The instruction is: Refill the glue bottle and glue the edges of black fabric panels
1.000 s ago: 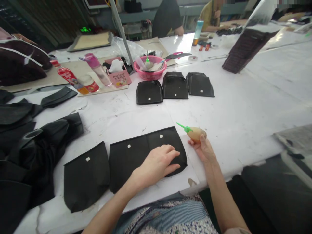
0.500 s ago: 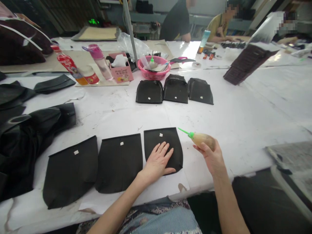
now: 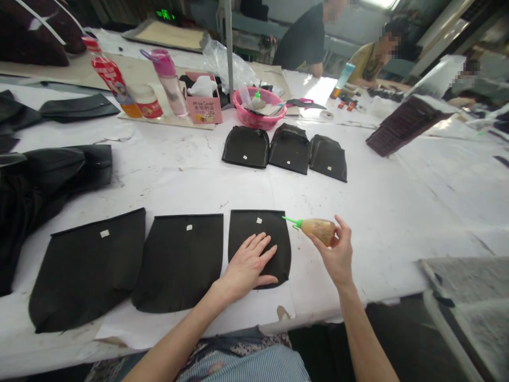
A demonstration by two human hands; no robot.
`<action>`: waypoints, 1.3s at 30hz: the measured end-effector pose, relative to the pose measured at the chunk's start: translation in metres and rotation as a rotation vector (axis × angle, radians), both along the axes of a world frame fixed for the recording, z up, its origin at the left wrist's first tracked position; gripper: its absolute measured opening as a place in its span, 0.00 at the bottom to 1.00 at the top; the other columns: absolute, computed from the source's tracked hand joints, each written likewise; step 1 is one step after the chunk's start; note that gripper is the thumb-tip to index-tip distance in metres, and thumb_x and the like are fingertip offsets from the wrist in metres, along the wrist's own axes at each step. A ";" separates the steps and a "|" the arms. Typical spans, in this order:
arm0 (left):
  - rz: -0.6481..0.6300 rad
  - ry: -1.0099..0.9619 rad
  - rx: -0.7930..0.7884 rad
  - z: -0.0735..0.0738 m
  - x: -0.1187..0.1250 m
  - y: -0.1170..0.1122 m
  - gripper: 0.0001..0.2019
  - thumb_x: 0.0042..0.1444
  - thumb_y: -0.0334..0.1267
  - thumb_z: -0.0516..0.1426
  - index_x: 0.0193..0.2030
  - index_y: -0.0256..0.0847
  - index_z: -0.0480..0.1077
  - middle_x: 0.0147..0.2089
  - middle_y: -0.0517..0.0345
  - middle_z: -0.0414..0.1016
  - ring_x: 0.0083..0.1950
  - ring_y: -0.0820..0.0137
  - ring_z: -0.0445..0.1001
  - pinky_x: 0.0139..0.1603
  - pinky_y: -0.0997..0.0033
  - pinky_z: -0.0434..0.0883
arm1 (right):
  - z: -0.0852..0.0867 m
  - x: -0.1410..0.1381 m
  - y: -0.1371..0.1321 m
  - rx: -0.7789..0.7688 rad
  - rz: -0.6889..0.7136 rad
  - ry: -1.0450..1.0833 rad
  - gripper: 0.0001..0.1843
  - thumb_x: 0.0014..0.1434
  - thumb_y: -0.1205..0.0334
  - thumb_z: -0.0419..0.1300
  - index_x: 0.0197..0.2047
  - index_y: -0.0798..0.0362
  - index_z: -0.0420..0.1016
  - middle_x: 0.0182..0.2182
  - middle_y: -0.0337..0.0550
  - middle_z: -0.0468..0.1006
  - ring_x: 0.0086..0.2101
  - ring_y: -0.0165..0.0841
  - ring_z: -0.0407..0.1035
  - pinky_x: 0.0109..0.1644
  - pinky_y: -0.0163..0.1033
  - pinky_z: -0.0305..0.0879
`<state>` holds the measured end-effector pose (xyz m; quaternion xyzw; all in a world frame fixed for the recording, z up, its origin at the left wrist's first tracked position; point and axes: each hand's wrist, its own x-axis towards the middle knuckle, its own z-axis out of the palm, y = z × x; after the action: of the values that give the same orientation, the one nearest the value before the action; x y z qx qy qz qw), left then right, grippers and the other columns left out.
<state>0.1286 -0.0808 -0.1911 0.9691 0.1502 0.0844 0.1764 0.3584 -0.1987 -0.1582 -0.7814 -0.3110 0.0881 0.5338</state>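
A black panel (image 3: 274, 229) lies beneath the left hand (image 3: 248, 264), fingers spread flat. Right of the panel, the right hand (image 3: 336, 245) clasps a crosswise squeeze bottle (image 3: 317, 230); its green nozzle (image 3: 293, 220) points left to the panel's far right corner, perhaps touching. White paper (image 3: 178, 188) surrounds the panel; beyond it stands a pink basin (image 3: 260, 121).

The squeeze bottle (image 3: 318, 231) is amber-tan with a bright green nozzle (image 3: 293, 220). The three front panels (image 3: 185, 265) are plain black, each bearing a white sticker (image 3: 259, 220). The table covering (image 3: 178, 188) is white, flecked with dark smudges. The lap garment (image 3: 254, 365) has narrow blue-and-white stripes beside a speckled print. The plastic basin (image 3: 258, 120) is pink; the drink bottle (image 3: 109, 73) is red-capped.
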 end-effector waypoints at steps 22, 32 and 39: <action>0.016 -0.059 0.052 -0.004 0.003 -0.002 0.38 0.56 0.64 0.60 0.65 0.40 0.66 0.70 0.41 0.62 0.73 0.51 0.58 0.73 0.49 0.55 | 0.007 0.011 0.006 -0.106 0.173 -0.500 0.29 0.56 0.47 0.69 0.57 0.48 0.69 0.48 0.47 0.77 0.47 0.43 0.73 0.52 0.50 0.72; 0.014 -0.069 0.064 -0.005 0.002 -0.003 0.38 0.56 0.64 0.60 0.64 0.39 0.67 0.70 0.40 0.62 0.73 0.51 0.58 0.73 0.49 0.55 | 0.001 0.007 0.013 -0.087 0.147 -0.558 0.29 0.57 0.46 0.68 0.57 0.48 0.69 0.47 0.47 0.76 0.47 0.43 0.73 0.50 0.49 0.72; 0.020 -0.069 0.078 -0.004 0.004 -0.003 0.38 0.54 0.64 0.62 0.64 0.39 0.67 0.69 0.39 0.63 0.72 0.50 0.59 0.73 0.48 0.56 | 0.005 0.007 0.009 -0.117 0.128 -0.512 0.30 0.55 0.45 0.69 0.56 0.48 0.69 0.48 0.48 0.77 0.47 0.44 0.73 0.50 0.51 0.72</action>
<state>0.1326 -0.0838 -0.1947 0.9702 0.1500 0.1253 0.1430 0.3649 -0.1895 -0.1531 -0.7865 -0.4790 -0.0610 0.3852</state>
